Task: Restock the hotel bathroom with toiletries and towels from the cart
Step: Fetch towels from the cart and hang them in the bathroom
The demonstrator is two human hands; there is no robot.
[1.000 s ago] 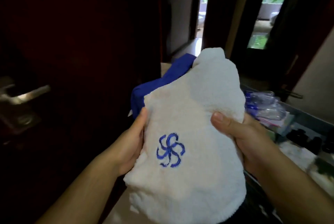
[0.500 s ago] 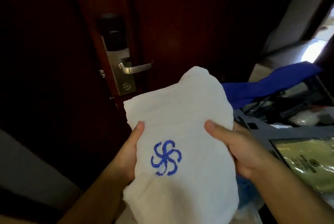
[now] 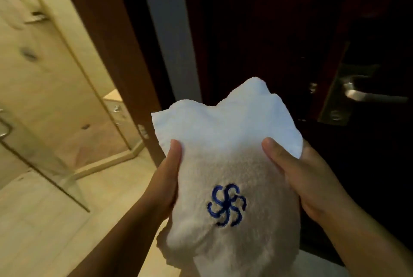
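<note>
A folded white towel (image 3: pixel 225 156) with a blue pinwheel emblem stitched on it fills the lower middle of the head view. My left hand (image 3: pixel 165 178) grips its left side, thumb on top. My right hand (image 3: pixel 304 174) grips its right side, thumb pressed into the cloth. The towel is held up in front of me, its top edge crumpled. The cart is out of view.
A dark wooden door (image 3: pixel 268 31) with a metal lever handle (image 3: pixel 366 94) stands right behind the towel. A brown door frame (image 3: pixel 107 37) runs down the middle left. Beyond it lies the beige tiled bathroom, with a glass shower screen (image 3: pixel 44 142) and a raised kerb.
The view has swung left from the cart, past the door, to the bathroom entrance. The towel stays held in both hands. The cart and blue cloth have left the view.
</note>
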